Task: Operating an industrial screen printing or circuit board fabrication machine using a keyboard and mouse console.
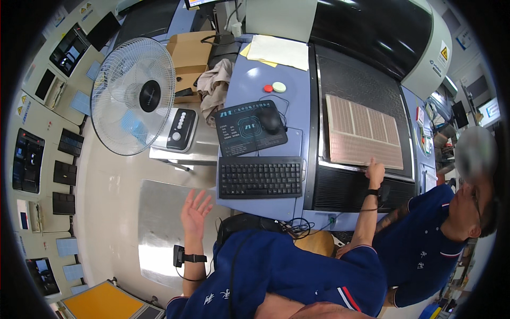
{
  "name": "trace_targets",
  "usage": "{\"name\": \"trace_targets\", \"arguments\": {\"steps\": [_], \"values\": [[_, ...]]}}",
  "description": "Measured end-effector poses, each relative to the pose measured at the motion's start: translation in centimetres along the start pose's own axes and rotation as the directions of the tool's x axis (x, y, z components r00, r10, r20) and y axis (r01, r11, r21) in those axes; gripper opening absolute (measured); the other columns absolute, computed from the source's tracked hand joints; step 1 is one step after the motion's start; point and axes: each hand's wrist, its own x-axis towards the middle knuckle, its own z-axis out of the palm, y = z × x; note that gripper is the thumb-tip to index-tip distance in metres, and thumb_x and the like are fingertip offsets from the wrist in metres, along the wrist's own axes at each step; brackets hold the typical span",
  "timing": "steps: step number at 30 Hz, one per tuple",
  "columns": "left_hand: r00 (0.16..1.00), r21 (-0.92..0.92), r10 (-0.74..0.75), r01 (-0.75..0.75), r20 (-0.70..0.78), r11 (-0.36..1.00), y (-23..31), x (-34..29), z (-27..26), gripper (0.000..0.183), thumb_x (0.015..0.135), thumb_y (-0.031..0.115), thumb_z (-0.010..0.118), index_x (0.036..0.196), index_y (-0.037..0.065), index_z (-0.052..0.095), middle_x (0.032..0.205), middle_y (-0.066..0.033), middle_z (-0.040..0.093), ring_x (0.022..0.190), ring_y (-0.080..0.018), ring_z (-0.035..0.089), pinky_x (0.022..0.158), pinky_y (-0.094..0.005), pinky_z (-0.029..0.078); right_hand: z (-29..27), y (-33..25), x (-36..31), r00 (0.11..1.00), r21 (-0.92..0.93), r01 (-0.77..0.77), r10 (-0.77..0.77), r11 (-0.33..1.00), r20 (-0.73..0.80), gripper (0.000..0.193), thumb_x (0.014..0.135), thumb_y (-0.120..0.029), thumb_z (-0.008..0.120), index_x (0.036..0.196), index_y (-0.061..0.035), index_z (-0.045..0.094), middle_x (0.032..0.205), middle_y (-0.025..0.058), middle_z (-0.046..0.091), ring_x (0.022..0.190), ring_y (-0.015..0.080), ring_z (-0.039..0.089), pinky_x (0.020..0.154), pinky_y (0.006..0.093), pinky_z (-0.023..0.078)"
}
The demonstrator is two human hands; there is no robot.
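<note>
A flat copper-coloured panel (364, 133), patterned with fine rows, lies on the dark bed (340, 74) of a machine. At its near edge is my right hand (375, 173), index finger stretched onto the panel and the other fingers curled in. Nothing shows in that hand. My left hand (195, 212) is raised with fingers spread, holding nothing, to the left of a black keyboard (260, 178). A small black device (179, 256) is strapped to my left wrist. Behind the keyboard, a black mouse (270, 120) rests on a printed mouse pad (234, 139).
A co-worker (425, 244) in a navy shirt stands close on my right. A fan (133, 95) stands at left, near an open cardboard box (188, 50). One red button (268, 89) and one pale green button (279, 87) sit on the blue desk. Loose cables (300, 227) hang at its front.
</note>
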Motion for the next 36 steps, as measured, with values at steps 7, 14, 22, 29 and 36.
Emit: {"name": "trace_targets", "arguments": {"steps": [7, 14, 22, 29, 36], "values": [[0.986, 0.218, 0.134, -0.152, 0.097, 0.964, -3.5, 4.6, 3.9, 0.056, 0.105, 0.030, 0.055, 0.153, 0.002, 0.045, 0.142, -0.0219, 0.060, 0.128, -0.0323, 0.062, 0.100, -0.0395, 0.051, 1.5, -5.1, -1.5, 0.915, -0.132, 0.401, -0.404, 0.907, 0.002, 0.094, 0.087, -0.072, 0.065, 0.161, -0.0207, 0.038, 0.165, 0.0246, 0.030, 0.149, 0.0560, 0.025, 0.119, 0.0688, 0.023], [0.884, 0.600, 0.442, -0.437, 0.151, 0.670, -9.6, 7.1, 3.5, 0.050, 0.100, 0.013, 0.062, 0.146, -0.003, 0.053, 0.141, -0.0217, 0.063, 0.130, -0.0312, 0.061, 0.109, -0.0399, 0.046, 2.0, -5.0, -5.7, 0.925, -0.095, 0.380, -0.378, 0.920, 0.039, 0.090, 0.092, -0.071, 0.057, 0.159, -0.0138, 0.040, 0.166, 0.0285, 0.029, 0.152, 0.0566, 0.022, 0.119, 0.0722, 0.018], [0.807, 0.738, 0.505, -0.535, 0.305, 0.410, -10.4, 7.7, 3.8, 0.052, 0.104, 0.021, 0.052, 0.149, -0.005, 0.048, 0.153, -0.0267, 0.050, 0.142, -0.0411, 0.047, 0.121, -0.0436, 0.034, 3.3, -13.9, -5.5, 0.935, -0.132, 0.336, -0.313, 0.933, 0.170, 0.069, 0.096, -0.051, 0.066, 0.151, -0.0111, 0.050, 0.155, 0.0279, 0.045, 0.144, 0.0561, 0.036, 0.119, 0.0617, 0.031], [0.791, 0.720, 0.547, -0.546, 0.276, 0.427, -11.9, 7.2, 4.2, 0.048, 0.106, 0.018, 0.047, 0.148, -0.005, 0.052, 0.151, -0.0251, 0.054, 0.138, -0.0396, 0.053, 0.117, -0.0428, 0.039, 5.6, -31.2, -15.6, 0.500, 0.365, 0.844, -0.824, 0.394, -0.267, 0.060, 0.098, -0.034, 0.067, 0.144, 0.0014, 0.050, 0.150, 0.0282, 0.048, 0.139, 0.0462, 0.045, 0.117, 0.0496, 0.039], [0.745, 0.746, 0.611, -0.562, 0.268, 0.358, -13.3, 7.3, 4.6, 0.045, 0.106, 0.017, 0.047, 0.143, -0.004, 0.058, 0.144, -0.0232, 0.061, 0.131, -0.0396, 0.059, 0.111, -0.0444, 0.044, 11.7, -34.0, -15.1, 0.343, 0.150, 0.938, -0.902, 0.313, -0.261, 0.058, 0.095, -0.026, 0.067, 0.145, 0.0000, 0.050, 0.147, 0.0235, 0.051, 0.137, 0.0421, 0.047, 0.117, 0.0493, 0.039]]}}
